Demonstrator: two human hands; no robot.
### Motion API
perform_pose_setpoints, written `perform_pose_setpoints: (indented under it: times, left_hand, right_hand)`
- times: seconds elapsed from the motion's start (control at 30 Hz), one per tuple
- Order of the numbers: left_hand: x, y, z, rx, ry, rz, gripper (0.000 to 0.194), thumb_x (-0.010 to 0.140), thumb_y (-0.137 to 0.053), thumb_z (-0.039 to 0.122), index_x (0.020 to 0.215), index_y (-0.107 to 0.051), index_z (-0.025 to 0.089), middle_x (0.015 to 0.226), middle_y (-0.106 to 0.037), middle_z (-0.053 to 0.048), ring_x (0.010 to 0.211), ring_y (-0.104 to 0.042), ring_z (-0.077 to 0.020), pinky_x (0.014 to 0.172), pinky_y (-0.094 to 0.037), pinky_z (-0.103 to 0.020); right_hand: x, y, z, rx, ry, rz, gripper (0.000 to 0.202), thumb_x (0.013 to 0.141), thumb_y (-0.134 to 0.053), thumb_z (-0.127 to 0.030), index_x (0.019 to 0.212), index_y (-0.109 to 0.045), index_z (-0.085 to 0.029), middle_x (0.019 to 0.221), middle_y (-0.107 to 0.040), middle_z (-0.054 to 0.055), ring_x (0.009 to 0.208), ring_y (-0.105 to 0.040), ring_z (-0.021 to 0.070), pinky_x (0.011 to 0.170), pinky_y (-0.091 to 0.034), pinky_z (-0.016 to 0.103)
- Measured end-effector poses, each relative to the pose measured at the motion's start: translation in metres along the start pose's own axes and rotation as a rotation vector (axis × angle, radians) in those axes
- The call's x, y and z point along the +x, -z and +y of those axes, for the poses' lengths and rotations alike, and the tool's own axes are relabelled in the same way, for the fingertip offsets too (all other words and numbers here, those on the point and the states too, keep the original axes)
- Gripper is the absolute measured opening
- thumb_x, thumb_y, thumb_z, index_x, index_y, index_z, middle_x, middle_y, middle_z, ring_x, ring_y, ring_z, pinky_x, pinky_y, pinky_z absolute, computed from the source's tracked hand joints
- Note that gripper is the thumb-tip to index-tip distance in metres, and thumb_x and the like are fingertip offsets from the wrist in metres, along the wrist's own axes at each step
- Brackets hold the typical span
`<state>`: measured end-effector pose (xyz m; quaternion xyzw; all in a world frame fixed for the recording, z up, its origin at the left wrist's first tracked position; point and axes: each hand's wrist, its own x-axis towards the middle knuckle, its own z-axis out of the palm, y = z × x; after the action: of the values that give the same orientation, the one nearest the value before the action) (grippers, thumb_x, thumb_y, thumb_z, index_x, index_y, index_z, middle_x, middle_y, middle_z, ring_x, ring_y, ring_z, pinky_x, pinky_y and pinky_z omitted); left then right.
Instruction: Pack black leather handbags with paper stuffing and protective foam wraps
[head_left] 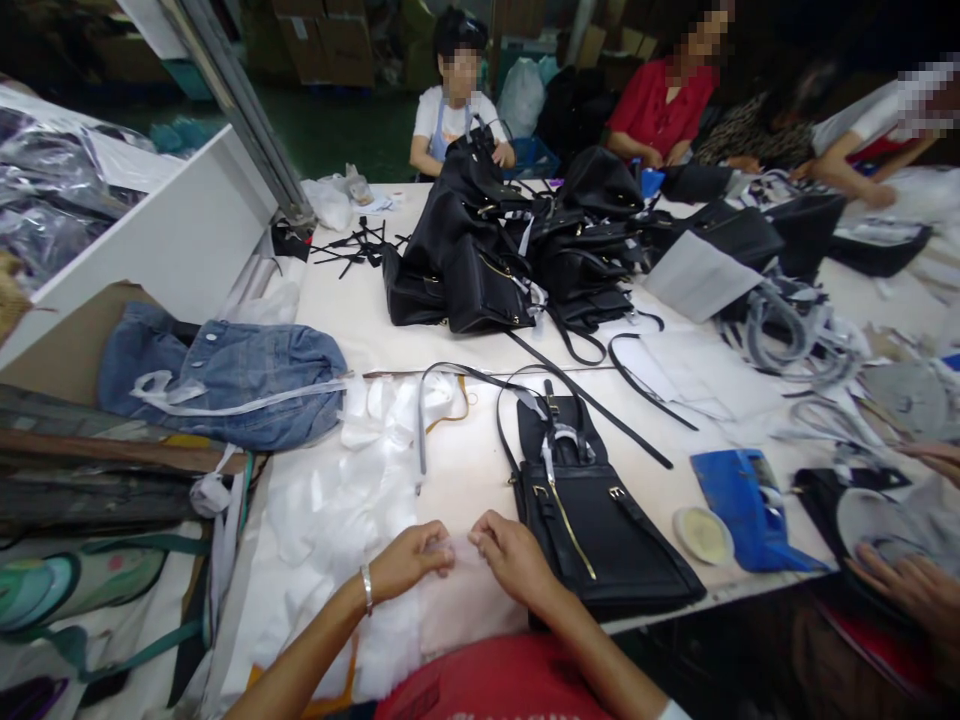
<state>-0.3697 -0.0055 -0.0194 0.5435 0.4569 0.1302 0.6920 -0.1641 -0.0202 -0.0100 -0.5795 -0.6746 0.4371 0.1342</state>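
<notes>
Near the table's front edge, my left hand (414,562) and my right hand (510,556) pinch a thin translucent sheet (466,552) stretched between them. Both hands have curled fingers, and a silver bracelet circles the left wrist. Just right of my right hand lies a black backpack (600,530) with a gold zipper and buckled straps; its flap and long thin straps extend away from me. A layer of white translucent sheets (330,520) is spread on the table to the left of my left hand.
A pile of black bags (480,240) covers the table's far middle. At left is a denim bag (232,375). A round tin (703,535) and a blue holder (739,500) sit to the right. A co-worker's hand (900,585) is at the right edge; other people sit across the table.
</notes>
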Motion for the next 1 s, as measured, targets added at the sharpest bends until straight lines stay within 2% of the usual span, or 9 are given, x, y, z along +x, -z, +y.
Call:
perform_pose_setpoints:
  times: [0.1,0.23,0.33,0.47,0.6,0.67,0.77,0.87,1.0]
  left_hand:
    - [0.002,-0.008,0.010,0.172,-0.110,0.109,0.025,0.068,-0.068,0.029,0.089,-0.058,0.019,0.088,-0.066,-0.001,0.084,-0.058,-0.0172,0.076,-0.041,-0.026]
    - [0.003,-0.020,0.010,0.128,-0.069,0.135,0.008,0.077,-0.057,0.026,0.080,-0.057,0.019,0.069,-0.063,0.002,0.066,-0.057,-0.0141,0.066,-0.041,-0.024]
    - [0.000,-0.022,0.003,-0.042,-0.023,0.098,0.011,0.080,-0.052,0.028,0.078,-0.056,0.018,0.063,-0.062,0.002,0.057,-0.057,-0.0133,0.060,-0.042,-0.025]
    - [-0.004,-0.020,-0.003,-0.197,0.013,0.100,0.019,0.078,-0.058,0.034,0.074,-0.054,0.017,0.063,-0.064,0.000,0.056,-0.058,-0.0144,0.058,-0.044,-0.026]
    - [-0.004,-0.017,-0.005,-0.270,0.013,0.102,0.027,0.080,-0.055,0.039,0.073,-0.059,0.014,0.070,-0.066,-0.005,0.063,-0.062,-0.0166,0.066,-0.047,-0.030]
    - [-0.004,-0.015,-0.005,-0.265,0.011,0.108,0.028,0.081,-0.053,0.039,0.076,-0.061,0.013,0.075,-0.067,-0.006,0.068,-0.062,-0.0169,0.070,-0.047,-0.031]
    - [-0.003,-0.015,-0.001,-0.250,-0.021,0.161,0.019,0.077,-0.061,0.033,0.081,-0.062,0.014,0.074,-0.065,-0.003,0.072,-0.060,-0.0154,0.071,-0.045,-0.028]
    - [0.000,-0.015,0.003,-0.294,-0.036,0.135,0.016,0.074,-0.064,0.028,0.081,-0.060,0.015,0.065,-0.064,0.000,0.064,-0.058,-0.0134,0.068,-0.044,-0.027]
    - [0.005,-0.016,0.000,-0.422,0.014,0.086,0.019,0.073,-0.065,0.032,0.072,-0.056,0.015,0.058,-0.063,-0.001,0.053,-0.056,-0.0131,0.059,-0.045,-0.029]
  right_hand:
    - [-0.002,-0.006,-0.010,-0.195,0.047,-0.050,0.020,0.093,-0.037,-0.034,0.094,-0.050,-0.019,0.079,-0.066,0.004,0.072,-0.061,0.0174,0.059,-0.032,0.024]
    - [-0.002,-0.011,-0.015,-0.303,0.063,-0.098,0.026,0.095,-0.030,-0.037,0.095,-0.048,-0.018,0.077,-0.067,0.007,0.069,-0.063,0.0203,0.056,-0.031,0.026]
    - [-0.004,-0.012,-0.011,-0.203,0.029,-0.063,0.026,0.094,-0.033,-0.040,0.093,-0.048,-0.019,0.078,-0.066,0.006,0.070,-0.063,0.0196,0.058,-0.033,0.025]
    - [-0.009,-0.016,-0.007,0.106,0.020,-0.040,0.023,0.089,-0.048,-0.039,0.100,-0.047,-0.020,0.073,-0.064,0.000,0.067,-0.060,0.0144,0.059,-0.037,0.021]
    - [-0.007,-0.016,-0.008,0.232,0.004,-0.057,0.017,0.090,-0.044,-0.032,0.081,-0.051,-0.020,0.067,-0.061,-0.003,0.057,-0.056,0.0099,0.055,-0.035,0.019]
    - [-0.004,-0.012,-0.009,0.168,0.005,-0.021,0.018,0.090,-0.044,-0.031,0.079,-0.052,-0.019,0.067,-0.061,-0.002,0.058,-0.055,0.0100,0.056,-0.033,0.019]
    - [0.000,-0.003,-0.011,-0.028,0.042,0.007,0.019,0.090,-0.044,-0.033,0.079,-0.053,-0.020,0.068,-0.061,-0.001,0.061,-0.054,0.0115,0.056,-0.029,0.021]
    - [0.004,0.001,-0.013,-0.197,0.065,-0.005,0.024,0.091,-0.041,-0.036,0.080,-0.054,-0.019,0.068,-0.062,0.001,0.062,-0.055,0.0127,0.055,-0.025,0.023]
    - [0.016,0.002,-0.009,-0.296,0.091,-0.082,0.031,0.092,-0.040,-0.042,0.080,-0.058,-0.020,0.070,-0.065,0.002,0.063,-0.056,0.0135,0.055,-0.024,0.023]
